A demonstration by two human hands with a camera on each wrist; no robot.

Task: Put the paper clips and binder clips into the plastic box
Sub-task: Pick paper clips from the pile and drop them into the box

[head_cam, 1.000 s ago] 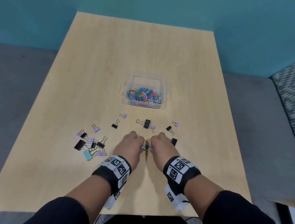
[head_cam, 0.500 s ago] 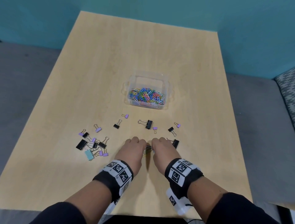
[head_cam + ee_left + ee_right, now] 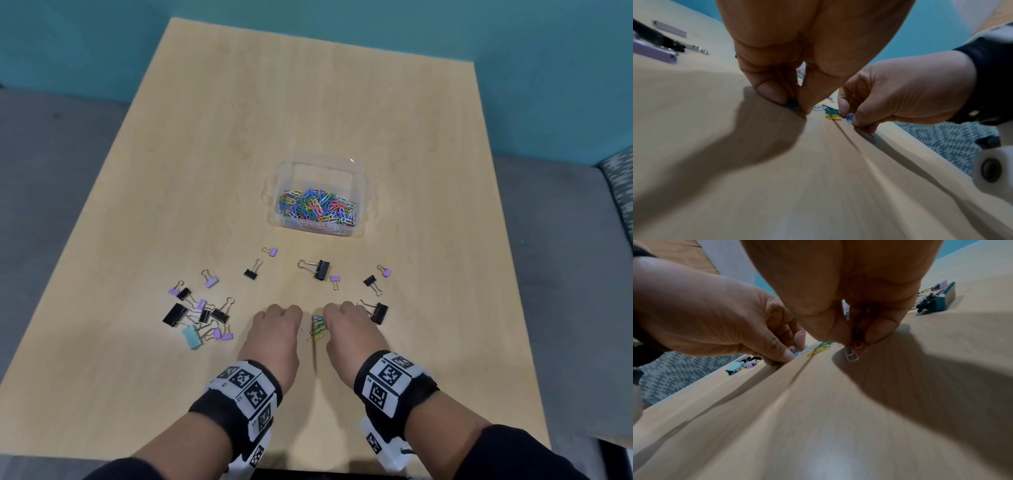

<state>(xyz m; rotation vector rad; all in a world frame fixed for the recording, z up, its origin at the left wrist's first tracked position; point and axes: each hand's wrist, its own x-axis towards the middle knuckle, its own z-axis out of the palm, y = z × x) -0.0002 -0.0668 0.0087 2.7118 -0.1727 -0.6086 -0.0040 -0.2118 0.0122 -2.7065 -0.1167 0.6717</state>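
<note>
Paper clips, a small loose bunch of coloured wire ones in green, yellow and blue (image 3: pixel 318 328), lie on the light wooden counter (image 3: pixel 308 102) between my two hands. My left hand (image 3: pixel 275 337) is knuckles-up with its fingers curled down, and from the left wrist camera I see its thumb and fingertip (image 3: pixel 770 92) pinching a teal paper clip (image 3: pixel 792 104) against the counter. My right hand (image 3: pixel 352 330) is curled the same way just across the bunch; its thumb and finger pinch a blue paper clip (image 3: pixel 856 334), and a white paper clip (image 3: pixel 851 354) hangs below the fingertips, touching the counter.

Just to the right of my right hand lies a large black binder clip with silver wire handles (image 3: pixel 378 312), almost touching the knuckles. Further out ahead of the hands I see more binder clips scattered in a loose row: another large black one (image 3: pixel 321 269) with a small purple one (image 3: pixel 335 279) beside it, a small black and purple pair (image 3: pixel 376 277) to the right, and a small black one (image 3: pixel 251 273) and a small purple one (image 3: pixel 272 252) to the left. Well off to the left of my left hand sits a tangled cluster of black, purple and one pale teal binder clips (image 3: pixel 198 317).

Beyond all that, near the middle of the counter, stands the clear plastic box (image 3: pixel 320 164), open-topped, with a heap of multicoloured paper clips (image 3: pixel 317 209) covering its floor. Around the counter there is grey floor and a teal wall behind.
</note>
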